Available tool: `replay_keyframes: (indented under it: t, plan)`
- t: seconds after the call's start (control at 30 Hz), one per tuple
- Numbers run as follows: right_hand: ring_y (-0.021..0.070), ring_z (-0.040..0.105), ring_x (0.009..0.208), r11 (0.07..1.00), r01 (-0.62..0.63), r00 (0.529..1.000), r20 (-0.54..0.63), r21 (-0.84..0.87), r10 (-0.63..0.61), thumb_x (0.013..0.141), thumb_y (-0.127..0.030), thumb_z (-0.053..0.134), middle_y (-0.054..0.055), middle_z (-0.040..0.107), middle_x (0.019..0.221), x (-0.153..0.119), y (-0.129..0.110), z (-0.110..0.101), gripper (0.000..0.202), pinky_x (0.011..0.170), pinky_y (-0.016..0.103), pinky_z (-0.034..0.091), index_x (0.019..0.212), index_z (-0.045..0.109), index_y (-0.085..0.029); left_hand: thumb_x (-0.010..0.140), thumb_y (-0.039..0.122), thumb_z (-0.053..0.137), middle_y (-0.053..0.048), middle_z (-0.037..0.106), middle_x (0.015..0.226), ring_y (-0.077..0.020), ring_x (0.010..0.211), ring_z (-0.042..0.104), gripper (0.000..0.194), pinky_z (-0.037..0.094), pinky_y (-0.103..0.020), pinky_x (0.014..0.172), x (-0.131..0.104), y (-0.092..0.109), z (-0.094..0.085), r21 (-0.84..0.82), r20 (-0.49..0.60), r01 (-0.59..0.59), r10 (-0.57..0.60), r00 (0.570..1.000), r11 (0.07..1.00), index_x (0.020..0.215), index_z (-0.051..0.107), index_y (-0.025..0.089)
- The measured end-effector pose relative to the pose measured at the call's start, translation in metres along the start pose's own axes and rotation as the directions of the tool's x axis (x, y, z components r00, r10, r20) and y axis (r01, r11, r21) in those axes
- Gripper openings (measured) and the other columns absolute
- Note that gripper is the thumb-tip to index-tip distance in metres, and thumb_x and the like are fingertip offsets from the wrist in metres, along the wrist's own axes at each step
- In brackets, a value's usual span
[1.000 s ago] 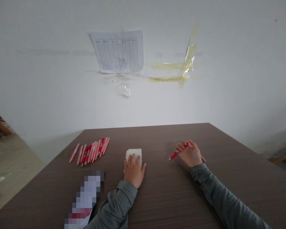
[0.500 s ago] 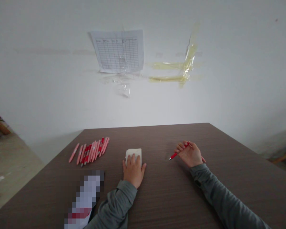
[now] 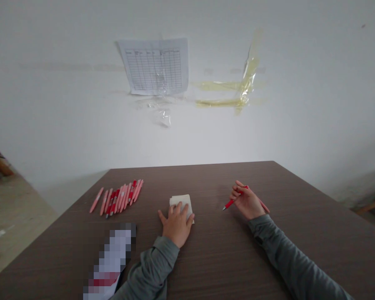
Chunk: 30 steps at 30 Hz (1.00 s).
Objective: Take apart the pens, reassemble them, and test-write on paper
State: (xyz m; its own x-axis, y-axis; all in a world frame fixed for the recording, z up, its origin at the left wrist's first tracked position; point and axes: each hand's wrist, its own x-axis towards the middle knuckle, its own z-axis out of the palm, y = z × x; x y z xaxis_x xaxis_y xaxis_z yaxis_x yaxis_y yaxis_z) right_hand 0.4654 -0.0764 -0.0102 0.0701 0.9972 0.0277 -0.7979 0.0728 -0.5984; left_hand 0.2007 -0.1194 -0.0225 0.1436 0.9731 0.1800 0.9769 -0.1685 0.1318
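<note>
My left hand (image 3: 177,225) lies with fingers spread over a small off-white stack of paper (image 3: 179,199), covering its near part. My right hand (image 3: 247,204) is raised at the right of the table, its fingers closed round a red pen (image 3: 229,204). The pen's metal tip points down to the left. A pink, pen-like piece (image 3: 264,206) shows from behind that wrist; most of it is hidden. At the left, several pink and red pens (image 3: 121,198) lie side by side in a slanted row.
A blurred-out, pale item with a red band (image 3: 112,254) lies beside my left forearm. The brown table (image 3: 206,266) meets a white wall, where a printed table sheet (image 3: 156,66) and yellowish tape (image 3: 218,103) are stuck.
The paper stack has shifted slightly right and turned under my left hand, whose fingers have spread wider. My right fingers have changed their hold on the red pen, which stays almost in place.
</note>
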Motion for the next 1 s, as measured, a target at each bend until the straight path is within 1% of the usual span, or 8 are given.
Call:
replay_keyframes:
  t: [0.1,0.2,0.27,0.37,0.5,0.6,0.8,1.0]
  plan:
    - [0.0074,0.046,0.052,0.999,0.007,1.000,-0.013,-0.040,-0.007,0.070,-0.005,0.060,-0.001,0.060,0.072,0.005,0.003,-0.003,0.026,0.045,0.020,0.040,0.091,0.063,-0.020,0.091,0.045,0.028,-0.007,0.049,0.138,-0.0293,0.125,0.041,0.047,0.019,-0.072,0.103,0.000,0.002,-0.004,-0.057,0.015,-0.039,0.040,0.999,0.998,0.131,0.046,0.030]
    - [0.0094,0.052,0.056,0.998,-0.013,0.999,-0.051,-0.064,0.010,0.073,-0.011,0.062,0.003,0.065,0.077,0.007,0.004,-0.006,0.018,0.043,0.021,0.041,0.090,0.066,-0.018,0.091,0.043,0.029,-0.006,0.050,0.137,-0.0262,0.126,0.041,0.045,0.022,-0.066,0.107,0.000,0.002,-0.003,-0.113,0.049,-0.081,0.087,0.995,0.990,0.130,0.048,0.029]
    - [0.0121,0.057,0.062,0.995,-0.026,0.998,-0.065,-0.093,0.020,0.075,-0.018,0.061,0.005,0.067,0.080,0.006,0.004,-0.006,0.015,0.051,0.025,0.048,0.089,0.067,-0.017,0.090,0.042,0.033,-0.005,0.049,0.137,-0.0254,0.126,0.040,0.042,0.020,-0.065,0.108,0.000,0.001,-0.001,-0.132,0.062,-0.101,0.110,0.992,0.986,0.127,0.050,0.030]
    - [0.0160,0.061,0.070,0.985,-0.036,0.999,-0.035,-0.166,0.031,0.078,-0.032,0.059,0.005,0.068,0.083,0.002,0.006,-0.004,0.023,0.064,0.033,0.054,0.093,0.068,-0.018,0.088,0.040,0.038,-0.003,0.049,0.138,-0.0260,0.127,0.038,0.038,0.016,-0.069,0.106,0.000,0.000,0.001,-0.140,0.062,-0.111,0.120,0.991,0.984,0.123,0.053,0.034]
    - [0.0142,0.059,0.064,0.932,0.070,0.996,-0.032,-0.355,-0.086,0.078,-0.051,0.059,0.001,0.063,0.069,-0.001,0.010,-0.002,0.036,0.062,0.029,0.051,0.094,0.070,-0.020,0.088,0.043,0.039,-0.001,0.048,0.138,-0.0284,0.129,0.036,0.035,0.016,-0.074,0.102,0.000,-0.002,0.003,-0.130,0.033,-0.105,0.111,0.993,0.986,0.120,0.054,0.042]
    - [0.0123,0.053,0.057,0.853,0.169,0.978,-0.026,-0.493,-0.209,0.076,-0.058,0.060,-0.002,0.055,0.054,0.000,0.013,-0.002,0.042,0.061,0.026,0.048,0.087,0.072,-0.020,0.087,0.047,0.041,-0.001,0.046,0.139,-0.0294,0.130,0.034,0.036,0.016,-0.075,0.100,0.000,-0.002,0.003,-0.127,0.035,-0.103,0.108,0.994,0.987,0.120,0.053,0.045]
    - [0.0160,0.056,0.069,0.663,0.287,0.940,0.070,-0.691,-0.334,0.069,-0.051,0.070,0.002,0.064,0.066,0.005,0.020,-0.005,0.032,0.067,0.028,0.045,0.073,0.071,-0.019,0.087,0.050,0.040,-0.001,0.050,0.135,-0.0300,0.131,0.032,0.035,0.013,-0.075,0.102,0.000,-0.001,-0.001,-0.164,0.062,-0.150,0.162,0.985,0.975,0.117,0.056,0.044]
    - [0.0134,0.051,0.057,0.549,0.261,0.951,0.116,-0.794,-0.285,0.056,-0.039,0.081,-0.001,0.060,0.059,0.002,0.025,-0.003,0.029,0.059,0.028,0.041,0.068,0.064,-0.017,0.084,0.048,0.044,-0.004,0.050,0.135,-0.0291,0.130,0.033,0.044,0.013,-0.074,0.103,-0.002,0.001,-0.004,-0.197,0.093,-0.180,0.201,0.975,0.964,0.126,0.050,0.036]
